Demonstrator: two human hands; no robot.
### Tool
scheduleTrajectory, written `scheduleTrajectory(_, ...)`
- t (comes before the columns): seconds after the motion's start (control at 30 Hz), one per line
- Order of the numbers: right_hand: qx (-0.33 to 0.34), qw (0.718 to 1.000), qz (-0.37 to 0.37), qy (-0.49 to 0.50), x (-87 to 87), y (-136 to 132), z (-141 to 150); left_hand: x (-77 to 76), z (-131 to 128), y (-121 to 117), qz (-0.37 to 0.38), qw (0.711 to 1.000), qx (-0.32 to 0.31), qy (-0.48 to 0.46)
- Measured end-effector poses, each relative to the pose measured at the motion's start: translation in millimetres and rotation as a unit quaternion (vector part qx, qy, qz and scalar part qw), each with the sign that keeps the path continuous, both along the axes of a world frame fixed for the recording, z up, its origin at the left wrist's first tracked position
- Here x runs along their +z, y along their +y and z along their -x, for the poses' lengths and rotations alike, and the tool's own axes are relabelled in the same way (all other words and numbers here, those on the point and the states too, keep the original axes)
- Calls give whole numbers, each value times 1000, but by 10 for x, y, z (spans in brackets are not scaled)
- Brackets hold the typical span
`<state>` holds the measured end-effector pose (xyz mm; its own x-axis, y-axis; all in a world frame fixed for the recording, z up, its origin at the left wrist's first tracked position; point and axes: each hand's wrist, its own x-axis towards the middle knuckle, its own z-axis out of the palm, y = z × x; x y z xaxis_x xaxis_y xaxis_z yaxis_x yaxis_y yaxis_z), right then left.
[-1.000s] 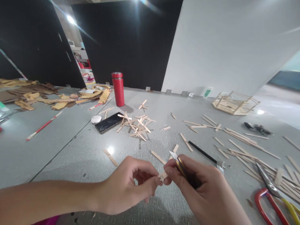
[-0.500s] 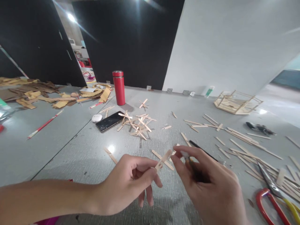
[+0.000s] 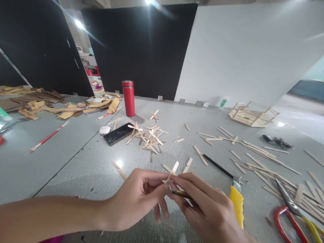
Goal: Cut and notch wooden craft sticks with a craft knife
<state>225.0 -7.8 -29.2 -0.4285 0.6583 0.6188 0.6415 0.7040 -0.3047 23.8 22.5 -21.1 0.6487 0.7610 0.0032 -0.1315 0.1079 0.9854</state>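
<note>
My left hand [image 3: 141, 195] pinches a wooden craft stick [image 3: 174, 167] between thumb and forefinger, its pale end pointing up and away. My right hand [image 3: 202, 202] is closed around a slender tool [image 3: 180, 193] with a dark and golden shaft; its exact kind is unclear. The right fingertips meet the left ones at the stick and hide its lower part. Just beyond the hands, a notched craft stick [image 3: 187, 165] lies on the grey table [image 3: 101, 182]. A yellow-handled tool [image 3: 236, 206] with a long black blade rests beside my right hand.
Crossed craft sticks [image 3: 152, 136] are heaped by a phone [image 3: 118, 134], a white case [image 3: 104, 130] and a red flask [image 3: 129, 99]. Rightward are loose sticks [image 3: 260, 148], red-and-yellow-handled scissors [image 3: 291, 206] and a stick frame [image 3: 253, 114]. Cardboard scraps [image 3: 32, 101] lie far left.
My right hand has moved left and closed in on the stick in my left hand. The yellow handle beside it has come into view. The camera view has shifted slightly upward.
</note>
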Motion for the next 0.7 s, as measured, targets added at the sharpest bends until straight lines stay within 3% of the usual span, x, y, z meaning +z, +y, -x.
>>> scheduleTrajectory(0.17,-14,1000,-4,-7,-8,7,11,-44,-2,54,26,999,-33,-24)
scheduleTrajectory(0.4,-22,997,0,-74,9,20,34,-113,16,116,126,990,-68,-13)
scheduleTrajectory(0.7,-83,990,-27,-107,-119,55,60,-130,-2,187,190,975,-112,-27)
